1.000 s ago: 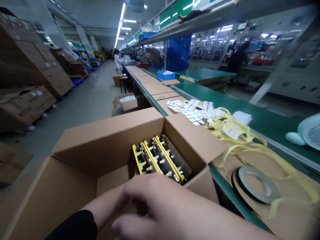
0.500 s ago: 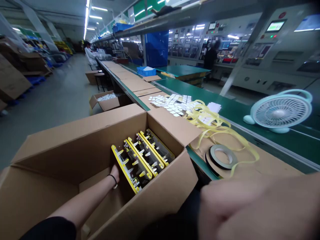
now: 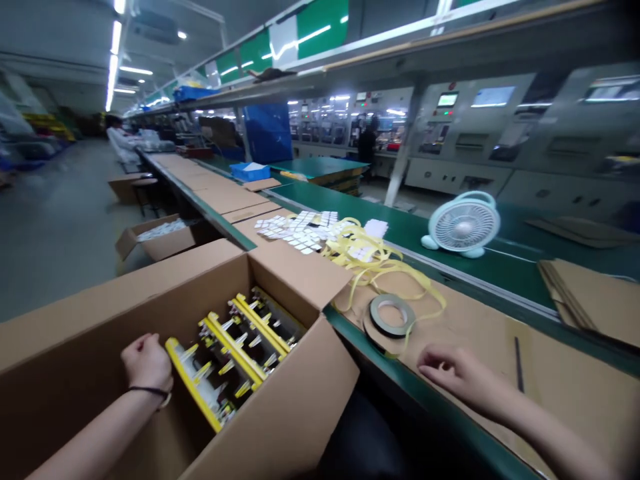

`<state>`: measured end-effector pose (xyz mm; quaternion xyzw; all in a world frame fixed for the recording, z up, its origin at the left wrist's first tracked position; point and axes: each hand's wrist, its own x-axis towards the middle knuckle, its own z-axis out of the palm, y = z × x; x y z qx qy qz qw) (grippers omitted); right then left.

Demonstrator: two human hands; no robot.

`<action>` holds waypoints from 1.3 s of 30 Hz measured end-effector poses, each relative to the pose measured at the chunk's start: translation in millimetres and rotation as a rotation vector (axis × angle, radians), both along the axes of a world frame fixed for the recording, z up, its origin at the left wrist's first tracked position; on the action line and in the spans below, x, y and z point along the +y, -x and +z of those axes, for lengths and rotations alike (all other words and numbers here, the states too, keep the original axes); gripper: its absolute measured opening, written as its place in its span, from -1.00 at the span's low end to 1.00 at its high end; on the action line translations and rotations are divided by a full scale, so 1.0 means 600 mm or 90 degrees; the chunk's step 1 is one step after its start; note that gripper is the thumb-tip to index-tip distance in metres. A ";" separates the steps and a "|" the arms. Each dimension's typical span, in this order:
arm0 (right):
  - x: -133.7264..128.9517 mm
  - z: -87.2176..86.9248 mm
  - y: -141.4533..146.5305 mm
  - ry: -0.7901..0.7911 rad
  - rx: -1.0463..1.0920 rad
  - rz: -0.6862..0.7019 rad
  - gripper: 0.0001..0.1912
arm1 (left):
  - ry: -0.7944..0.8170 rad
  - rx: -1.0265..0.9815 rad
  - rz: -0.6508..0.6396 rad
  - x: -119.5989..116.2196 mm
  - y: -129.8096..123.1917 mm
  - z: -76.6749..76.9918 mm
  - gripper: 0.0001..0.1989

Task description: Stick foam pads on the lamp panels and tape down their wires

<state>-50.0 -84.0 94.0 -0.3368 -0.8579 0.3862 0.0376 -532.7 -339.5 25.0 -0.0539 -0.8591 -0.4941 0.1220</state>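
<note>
Factory hall: long assembly line under white strip lights.
Brown cardboard carton (image 3: 295, 387): flaps up, beside the green-edged counter (image 3: 400, 393).
Yellow-edged dark frames (image 3: 230, 353): side by side inside the carton, toward its far corner.
Left hand (image 3: 147, 363): inside the carton, just beside the nearest frame; fingers curled inward, any grip hidden.
Right hand (image 3: 465, 377): on a tan cardboard sheet (image 3: 500, 340), near a black tape roll (image 3: 393, 315); fingers loosely spread, empty.

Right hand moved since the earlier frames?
Yes. Against the tape roll, the right hand has moved rightward, from over the cardboard box to the cardboard sheet right of the roll.
</note>
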 end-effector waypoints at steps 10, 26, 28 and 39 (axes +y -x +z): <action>0.070 -0.149 -0.015 -0.115 0.169 -0.046 -0.41 | 0.325 0.426 -1.052 0.285 -0.357 0.142 -0.63; 0.194 -0.201 -0.071 -0.141 0.225 -0.408 -0.44 | 0.518 0.393 -1.029 0.541 -0.521 0.036 -0.75; 0.186 -0.199 -0.061 -0.181 0.210 -0.377 -0.51 | 0.513 0.350 -1.044 0.547 -0.507 0.051 -0.69; 0.182 -0.190 -0.044 -0.166 0.198 -0.355 -0.65 | 0.649 0.442 -0.867 0.768 -0.336 0.087 -0.62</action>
